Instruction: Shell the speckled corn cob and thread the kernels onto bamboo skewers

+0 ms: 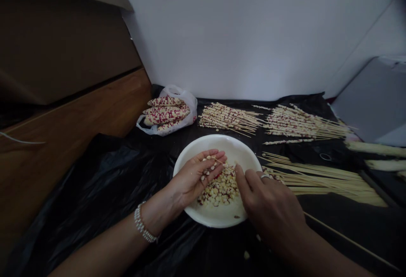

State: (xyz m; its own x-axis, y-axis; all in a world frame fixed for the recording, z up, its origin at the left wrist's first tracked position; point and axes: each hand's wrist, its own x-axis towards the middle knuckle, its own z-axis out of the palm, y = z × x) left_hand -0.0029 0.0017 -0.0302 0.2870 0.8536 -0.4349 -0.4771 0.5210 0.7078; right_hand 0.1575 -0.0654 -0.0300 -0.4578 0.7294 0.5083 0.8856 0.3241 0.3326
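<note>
My left hand [197, 174] is palm up over the bowl, fingers slightly curled, with several loose corn kernels [207, 168] resting in it. In my right hand [266, 196], thumb and index finger pinch a thin wooden skewer [352, 241]. Its front end reaches the kernels on my left palm, and its long rear end slants out behind my right hand. Below both hands stands a white bowl [218, 222], partly filled with pale and dark red corn kernels [218, 190]. My hands cover part of its rim.
Corn cobs [166, 114] lie in a plastic bag [190, 99] at the back left. Skewers threaded with kernels form one pile [222, 116] behind the bowl and another pile [292, 122] farther right. Bare skewers [326, 177] lie at right. Black plastic sheeting [136, 171] covers the surface.
</note>
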